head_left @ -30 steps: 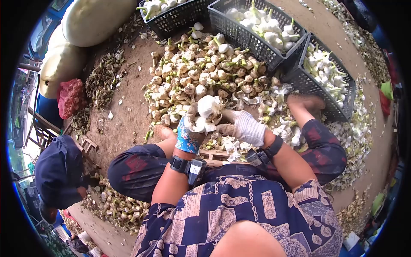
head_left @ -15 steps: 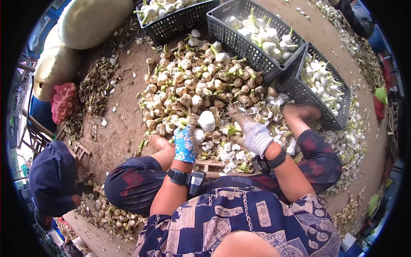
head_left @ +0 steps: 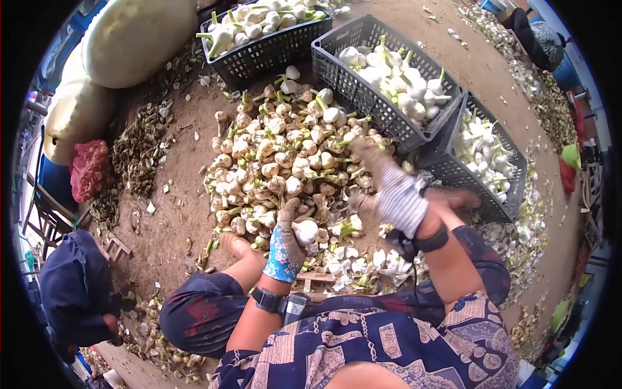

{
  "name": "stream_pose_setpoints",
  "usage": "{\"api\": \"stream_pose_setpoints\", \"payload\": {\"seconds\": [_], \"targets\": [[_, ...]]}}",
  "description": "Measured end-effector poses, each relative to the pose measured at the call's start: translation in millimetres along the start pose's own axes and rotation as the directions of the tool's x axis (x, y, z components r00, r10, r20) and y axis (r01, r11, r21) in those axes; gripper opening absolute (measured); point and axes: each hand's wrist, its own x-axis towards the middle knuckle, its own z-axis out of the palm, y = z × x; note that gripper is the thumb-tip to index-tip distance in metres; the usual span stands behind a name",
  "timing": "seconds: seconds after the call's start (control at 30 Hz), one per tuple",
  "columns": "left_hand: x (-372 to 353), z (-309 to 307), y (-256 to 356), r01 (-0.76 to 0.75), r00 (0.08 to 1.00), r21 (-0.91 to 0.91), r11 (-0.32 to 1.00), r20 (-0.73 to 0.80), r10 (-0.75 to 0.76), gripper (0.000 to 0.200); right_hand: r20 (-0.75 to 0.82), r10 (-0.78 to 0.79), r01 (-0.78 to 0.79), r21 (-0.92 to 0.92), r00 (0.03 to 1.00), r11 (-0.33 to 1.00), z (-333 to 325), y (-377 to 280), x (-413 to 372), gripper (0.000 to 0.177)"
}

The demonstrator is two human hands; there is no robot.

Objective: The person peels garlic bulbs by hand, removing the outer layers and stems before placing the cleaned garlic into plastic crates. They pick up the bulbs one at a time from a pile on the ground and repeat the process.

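Note:
My left hand [head_left: 285, 243], in a blue flowered glove, is closed round a white garlic bulb [head_left: 305, 232] at the near edge of a heap of unpeeled garlic [head_left: 278, 162]. My right hand [head_left: 387, 188], gloved with a striped cuff, is over the right side of the heap with its fingers apart; they are somewhat blurred, and nothing shows between them. Peeled skins [head_left: 353, 262] lie on the ground below both hands.
Dark crates of white garlic stand at the back left [head_left: 272, 55], back middle [head_left: 363, 81] and right [head_left: 502, 188]. Large pale sacks [head_left: 139, 39] and a red net bag [head_left: 91, 170] are at the left. Another person [head_left: 78, 288] sits at the lower left.
My right hand has moved up and forward over the heap, its fingers spreading. My left hand still has a bulb and sits lower in the view. The view has shifted a little.

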Motion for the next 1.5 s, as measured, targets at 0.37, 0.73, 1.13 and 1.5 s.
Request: {"api": "stream_pose_setpoints", "payload": {"seconds": [0.37,0.73,1.13,1.5], "targets": [[119.5,103.5,72.7,-0.298,0.939,0.600,0.742,0.323,0.116,0.046,-0.333,0.046,-0.016,0.092,0.942,0.996,-68.7,51.2,44.5,0.048],[353.5,110.2,30.9,-0.525,0.781,0.389,-0.757,0.574,-0.247,0.050,0.028,0.277,-0.251,-0.344,0.960,0.905,-85.5,102.2,69.2,0.041],[313.8,116.3,189.1,-0.507,0.861,0.711,0.487,0.395,0.320,0.037,0.369,0.718,-0.415,-0.624,0.590,0.662,130.2,238.7,196.5,0.035],[362.1,288.0,179.5,-0.989,0.106,0.141,-0.035,0.864,0.493,0.070,-0.477,0.144,-0.306,-0.284,0.867,0.908,-29.2,121.6,160.4,0.043]]}}
